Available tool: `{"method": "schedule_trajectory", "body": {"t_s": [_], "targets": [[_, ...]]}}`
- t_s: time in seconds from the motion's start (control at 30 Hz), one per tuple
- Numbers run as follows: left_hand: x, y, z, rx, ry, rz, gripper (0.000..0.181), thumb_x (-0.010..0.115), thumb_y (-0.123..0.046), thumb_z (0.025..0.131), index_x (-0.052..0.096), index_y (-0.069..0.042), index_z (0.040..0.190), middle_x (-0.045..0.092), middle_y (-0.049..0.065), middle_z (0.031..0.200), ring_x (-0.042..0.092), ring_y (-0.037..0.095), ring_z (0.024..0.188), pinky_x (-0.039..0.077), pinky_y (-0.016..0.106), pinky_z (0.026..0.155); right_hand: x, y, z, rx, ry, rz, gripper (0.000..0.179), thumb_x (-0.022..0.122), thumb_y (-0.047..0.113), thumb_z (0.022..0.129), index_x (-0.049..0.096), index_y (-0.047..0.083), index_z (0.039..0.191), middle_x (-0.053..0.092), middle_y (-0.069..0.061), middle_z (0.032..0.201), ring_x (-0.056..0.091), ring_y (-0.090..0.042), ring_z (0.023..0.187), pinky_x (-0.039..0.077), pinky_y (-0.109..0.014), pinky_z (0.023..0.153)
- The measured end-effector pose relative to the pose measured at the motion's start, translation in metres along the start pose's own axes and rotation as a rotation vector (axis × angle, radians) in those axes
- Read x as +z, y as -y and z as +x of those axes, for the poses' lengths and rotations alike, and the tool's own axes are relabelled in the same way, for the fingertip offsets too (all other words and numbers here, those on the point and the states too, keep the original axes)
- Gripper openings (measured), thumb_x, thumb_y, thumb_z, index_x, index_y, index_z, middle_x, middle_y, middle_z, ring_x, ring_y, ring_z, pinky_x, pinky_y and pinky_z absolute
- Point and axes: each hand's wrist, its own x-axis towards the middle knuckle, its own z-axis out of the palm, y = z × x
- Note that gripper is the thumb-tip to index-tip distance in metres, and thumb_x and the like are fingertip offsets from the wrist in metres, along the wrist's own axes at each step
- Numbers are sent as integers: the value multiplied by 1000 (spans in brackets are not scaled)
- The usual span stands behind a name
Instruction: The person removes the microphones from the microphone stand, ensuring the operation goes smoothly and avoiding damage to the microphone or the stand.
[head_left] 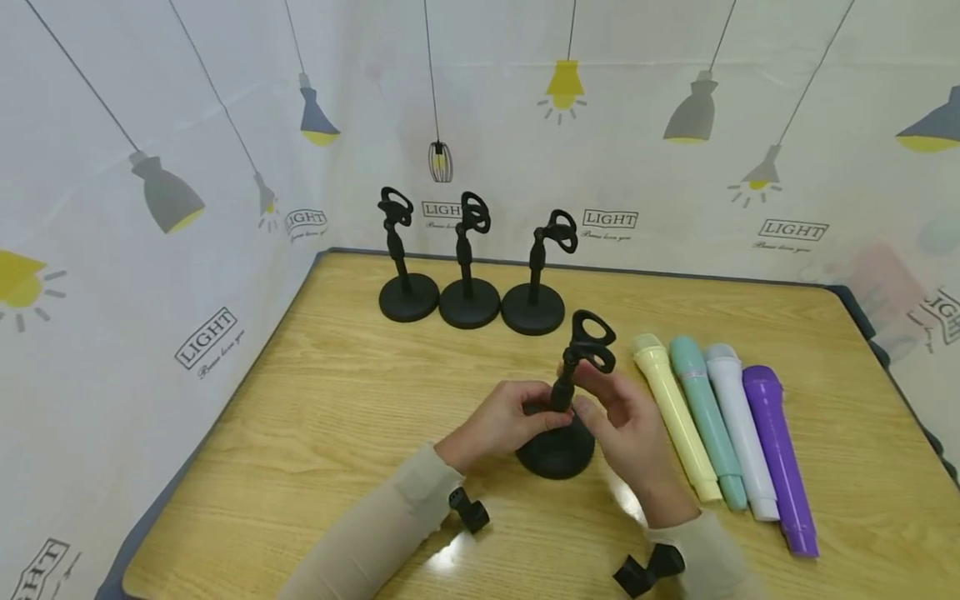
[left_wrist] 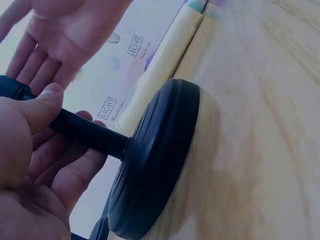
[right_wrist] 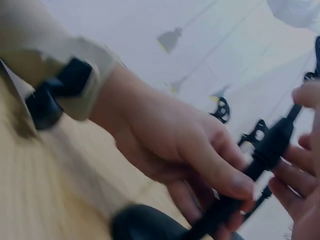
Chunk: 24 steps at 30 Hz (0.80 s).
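A black desktop microphone stand (head_left: pixel 557 457) stands near the middle of the table, with a round base, a short stem and a double-ring clip on top. My left hand (head_left: pixel 498 418) grips its stem, thumb across the front; the left wrist view shows the fingers curled under the stem (left_wrist: pixel 92 134). Beside the upper stem is my right hand (head_left: pixel 628 427), its fingers loosely bent behind the clip. In the left wrist view the right palm (left_wrist: pixel 75 30) faces the stand with fingers extended, and in the right wrist view its fingers (right_wrist: pixel 295 167) lie close along the upper stem.
Three similar black stands (head_left: pixel 470 307) stand in a row at the back. To the right lie four toy-like microphones side by side: yellow (head_left: pixel 677 417), mint green (head_left: pixel 708 421), white (head_left: pixel 742 433) and purple (head_left: pixel 780 458). A lamp-printed curtain (head_left: pixel 510 125) surrounds the table (head_left: pixel 322 433).
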Motion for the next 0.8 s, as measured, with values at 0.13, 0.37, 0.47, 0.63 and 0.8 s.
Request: {"method": "schedule_trajectory", "body": {"t_s": [0.13,0.37,0.47,0.63,0.8], "targets": [[0,2,-1,8,-17,30,13,77,-18,103,81,-10,112,82,6,110,75,8,101,61,22,90,18,2,-1,99,-103,-86,45,76,-18,90,67,-9,133,79,-4,125,72,-3,120,55,-18,107],[2,4,-2,28,-33,44,21,76,-18,103,82,-12,122,83,5,119,78,16,112,61,22,95,34,6,-2,167,-279,-316,28,86,-5,88,79,-4,115,81,-14,113,71,-1,114,52,-12,105],[3,3,-1,80,-31,62,21,76,-15,103,82,-11,122,83,6,119,78,19,113,61,22,95,34,6,-1,96,-271,-369,24,85,-6,88,80,-5,112,82,-19,111,70,5,112,50,-10,106],[2,2,1,141,-18,86,19,74,-10,103,83,-9,120,84,8,115,77,10,105,60,19,89,32,2,0,-31,-226,-386,22,82,-10,89,81,-5,110,82,-22,105,69,10,111,51,-11,106],[1,2,2,131,-7,69,17,74,-9,102,84,-8,116,84,8,108,69,-1,90,58,17,81,28,-3,1,-87,-167,-333,23,79,-15,88,77,-10,111,81,-24,105,71,4,111,53,-14,107]]}}
